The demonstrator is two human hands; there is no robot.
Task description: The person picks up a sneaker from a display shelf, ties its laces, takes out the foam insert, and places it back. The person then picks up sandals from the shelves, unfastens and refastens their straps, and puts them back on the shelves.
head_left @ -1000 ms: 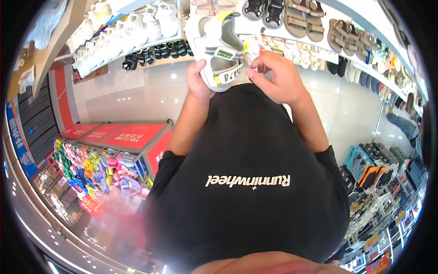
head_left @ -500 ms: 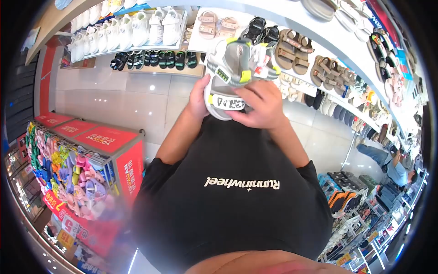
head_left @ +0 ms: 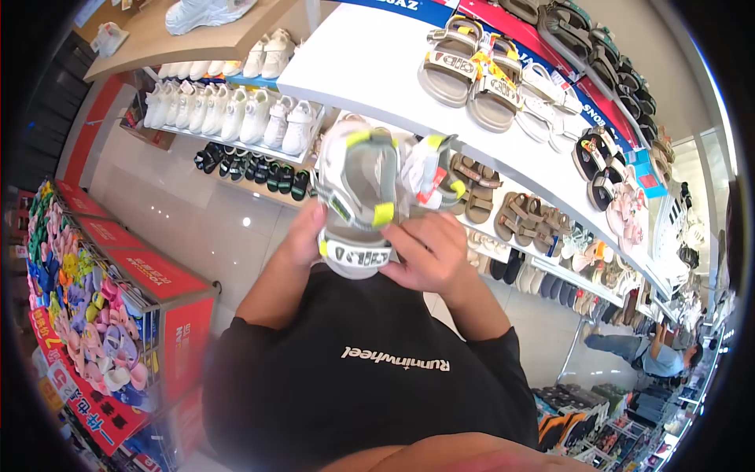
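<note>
A white and grey sandal (head_left: 358, 185) with yellow-green tabs is held upright in front of my black shirt. My left hand (head_left: 303, 234) grips its left edge near the toe strap. On the other side, my right hand (head_left: 429, 250) has its fingers closed at the sandal's right edge, by the lettered strap. A second, similar sandal (head_left: 431, 171) with a red-and-white tag sits above my right hand, beside the first one. Its lower end is hidden behind my fingers, so how it is supported cannot be made out.
Ahead, a white shelf (head_left: 370, 59) bears sandals, with more footwear on lower shelves. White shoes (head_left: 228, 110) line the left rack. A red bin (head_left: 185, 330) of colourful slippers stands at lower left. A person in blue (head_left: 661, 358) is at the right.
My hands and the sandals appear lower in view, and the upper shelf shows more as the view has shifted. Since the earliest frame, my right hand has closed at the sandal's edge.
</note>
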